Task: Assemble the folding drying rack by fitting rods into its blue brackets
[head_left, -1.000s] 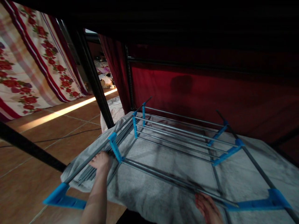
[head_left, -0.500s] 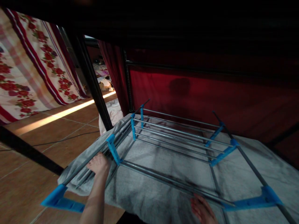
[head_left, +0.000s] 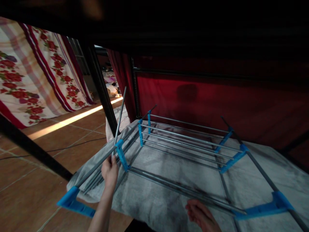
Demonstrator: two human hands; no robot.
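Note:
My left hand (head_left: 110,170) grips a thin grey metal rod (head_left: 120,116), which points up and leans away over the rack's left side. Several more rods (head_left: 94,183) lie in a bundle beneath that hand. In front of me a rack of metal tubes with blue plastic brackets (head_left: 122,156) rests on a grey cloth. Cross rods (head_left: 188,136) join its far brackets, while a pair of rods (head_left: 178,187) runs along the near side. Just below that pair's right half, my right hand (head_left: 201,214) hovers with curled fingers and nothing visible in them.
Grey cloth (head_left: 164,209) covers the surface under the rack. Black metal posts (head_left: 101,87) and a dark overhead frame surround it. Behind hangs a red curtain (head_left: 217,103). On the left are a floral curtain (head_left: 43,77), a tiled floor (head_left: 29,174) and a dark cable (head_left: 72,147).
My left hand has lifted one rod out of the bundle and tilted it upright. My right hand has shifted slightly left, its fingers now more curled.

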